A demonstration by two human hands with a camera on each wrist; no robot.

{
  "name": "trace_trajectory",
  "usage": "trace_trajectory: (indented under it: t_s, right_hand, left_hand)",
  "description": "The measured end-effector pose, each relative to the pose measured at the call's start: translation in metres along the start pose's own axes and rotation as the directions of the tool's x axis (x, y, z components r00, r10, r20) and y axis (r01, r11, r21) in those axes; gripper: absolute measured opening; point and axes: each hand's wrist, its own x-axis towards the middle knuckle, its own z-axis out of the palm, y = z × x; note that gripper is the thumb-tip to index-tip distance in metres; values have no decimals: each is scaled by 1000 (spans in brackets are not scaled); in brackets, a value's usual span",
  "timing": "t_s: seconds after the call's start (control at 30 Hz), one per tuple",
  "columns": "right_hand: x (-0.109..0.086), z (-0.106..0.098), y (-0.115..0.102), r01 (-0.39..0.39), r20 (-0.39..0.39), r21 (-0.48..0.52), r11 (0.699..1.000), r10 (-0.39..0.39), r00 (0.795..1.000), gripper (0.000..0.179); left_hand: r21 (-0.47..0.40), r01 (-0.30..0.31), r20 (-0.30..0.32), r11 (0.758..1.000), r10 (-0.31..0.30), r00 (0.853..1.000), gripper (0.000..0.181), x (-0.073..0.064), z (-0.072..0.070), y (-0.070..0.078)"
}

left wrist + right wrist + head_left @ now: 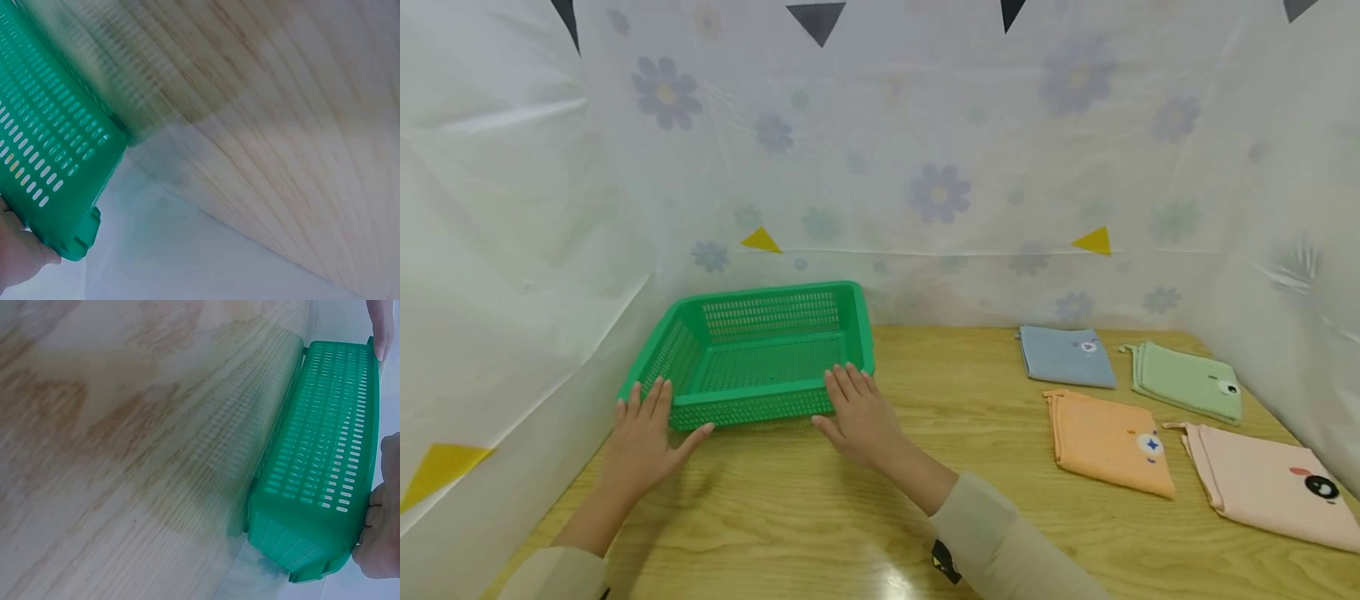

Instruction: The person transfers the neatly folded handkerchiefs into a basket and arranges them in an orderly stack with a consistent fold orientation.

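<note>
A green plastic basket (775,400) with slotted walls sits at the back left of the wooden table, its mesh floor in view. My left hand (642,446) touches the near left corner of the rim, fingers extended and thumb spread along the near side. At the near right corner, my right hand (861,417) rests its straight fingers over the rim. The left wrist view has the basket wall (56,137) with part of the left hand (22,250) at its edge. In the right wrist view, the right hand (382,519) is against the rim of the basket (319,437).
Folded cloths lie on the table (955,392) at the right: blue (1063,357), green (1183,379), orange (1108,442) and pink (1262,483). White flower-printed sheeting (940,125) walls the table at the back and both sides, close behind the basket.
</note>
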Motion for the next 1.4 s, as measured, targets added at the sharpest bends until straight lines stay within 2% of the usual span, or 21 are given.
trace_trajectory:
  t_s: [0.57, 1.4]
  right_hand:
    - [-1, -6, -2, -17, 38, 11, 1000, 16, 999, 65]
    - [-7, -4, 2, -20, -14, -10, 1000, 20, 1000, 64]
  left_hand:
    - [9, 3, 9, 1000, -4, 1000, 96, 1, 1, -1]
    - [35, -9, 5, 999, 9, 1000, 96, 4, 2, 4]
